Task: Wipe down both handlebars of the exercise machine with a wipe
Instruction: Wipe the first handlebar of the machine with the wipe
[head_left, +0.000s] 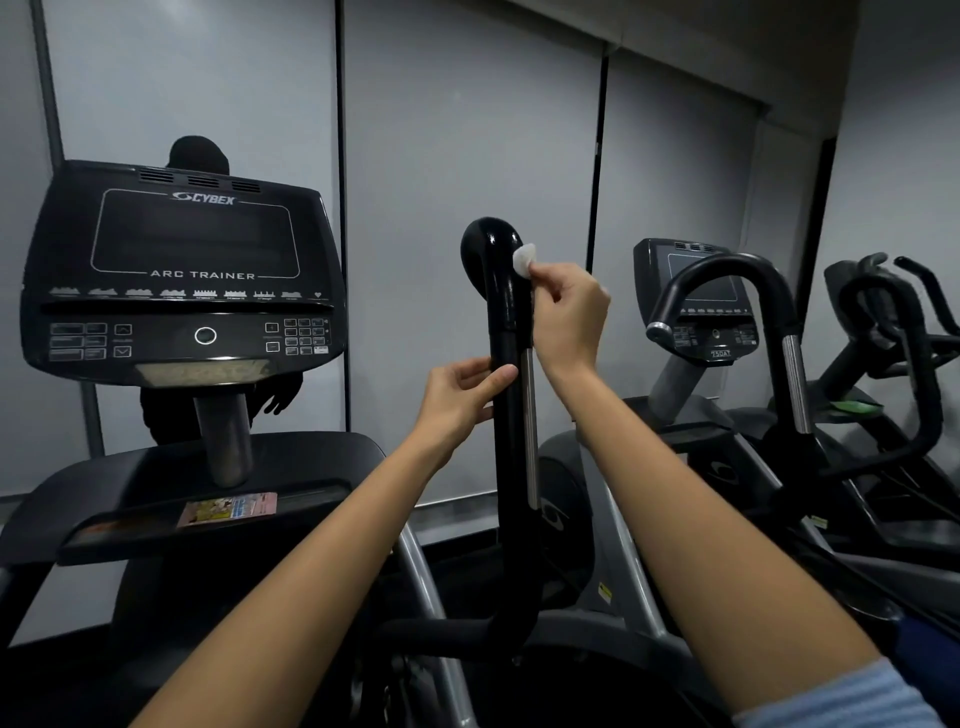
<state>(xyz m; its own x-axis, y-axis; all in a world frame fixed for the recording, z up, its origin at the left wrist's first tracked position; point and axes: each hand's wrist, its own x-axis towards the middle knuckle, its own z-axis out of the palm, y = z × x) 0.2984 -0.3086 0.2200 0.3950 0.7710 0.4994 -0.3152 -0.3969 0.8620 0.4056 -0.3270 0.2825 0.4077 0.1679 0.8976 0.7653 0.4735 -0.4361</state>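
A black upright handlebar (506, 312) of the exercise machine rises in the middle of the view and curves over at its top. My right hand (566, 312) pinches a small white wipe (523, 258) and holds it against the bar's right side just below the curved top. Lower down, my left hand (462, 400) grips the bar from the left, thumb across its front. A silver strip runs down the bar's right edge. The machine's other handlebar is not in view.
The machine's black console (182, 270), marked ARC TRAINER, stands at the left above a tray with a sticker (228, 509). Similar machines (727, 322) with curved handlebars stand to the right. Grey blinds cover the wall behind.
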